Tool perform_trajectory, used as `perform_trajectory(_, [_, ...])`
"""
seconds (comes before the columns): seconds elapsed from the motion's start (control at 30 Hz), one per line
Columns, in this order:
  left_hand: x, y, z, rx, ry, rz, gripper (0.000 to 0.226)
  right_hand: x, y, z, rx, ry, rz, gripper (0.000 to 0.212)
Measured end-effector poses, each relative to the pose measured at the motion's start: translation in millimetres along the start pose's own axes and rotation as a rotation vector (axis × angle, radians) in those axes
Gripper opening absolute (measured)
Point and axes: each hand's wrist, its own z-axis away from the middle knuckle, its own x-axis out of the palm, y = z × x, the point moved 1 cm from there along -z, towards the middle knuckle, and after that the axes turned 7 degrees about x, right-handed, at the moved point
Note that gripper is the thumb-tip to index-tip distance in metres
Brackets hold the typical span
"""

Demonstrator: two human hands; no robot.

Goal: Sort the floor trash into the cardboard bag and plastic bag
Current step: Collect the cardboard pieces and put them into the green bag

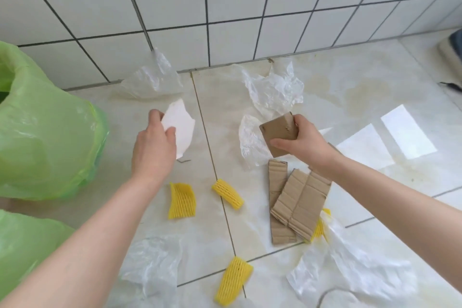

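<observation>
Two green bags (pixel 45 127) stand at the left on the floor (pixel 350 97). The left hand (pixel 153 147) pinches a white piece (pixel 181 127); the right hand (pixel 300 140) grips a cardboard piece (pixel 278 136). Risk: both bags look alike, so either piece could land wrong. Remaining: five plastic sheets, three cardboard strips (pixel 297 202), four yellow foam nets (pixel 181 200).
</observation>
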Motion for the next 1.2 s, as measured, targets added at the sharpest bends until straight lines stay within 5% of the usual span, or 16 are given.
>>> perform_trajectory(0.13, [-1, 12, 15, -0.009, 0.086, 0.209, 0.021, -28, 49, 32, 0.131, 0.071, -0.051, 0.041])
perform_trajectory(0.27, [22, 32, 33, -0.126, 0.003, 0.439, 0.023, -42, 104, 55, 0.346, 0.077, -0.205, 0.045])
perform_trajectory(0.43, [83, 54, 72, -0.408, -0.276, 0.580, 0.037, -50, 149, 51, 0.485, 0.111, -0.230, 0.051])
perform_trajectory(0.57, [121, 66, 101, -0.640, -0.598, 0.709, 0.027, -69, 157, 20, 0.500, 0.182, -0.334, 0.059])
perform_trajectory(0.8, [161, 92, 84, -0.547, -0.567, 0.529, 0.007, -85, 144, -40, 0.533, 0.264, -0.361, 0.028])
perform_trajectory(0.97, [181, 104, 83, -0.294, -0.572, 0.212, 0.026, -62, 127, -55, 0.588, 0.239, 0.065, 0.064])
perform_trajectory(1.2, [202, 116, 88, -0.218, -0.630, 0.090, 0.027, -42, 115, -69, 0.597, 0.261, 0.124, 0.058])
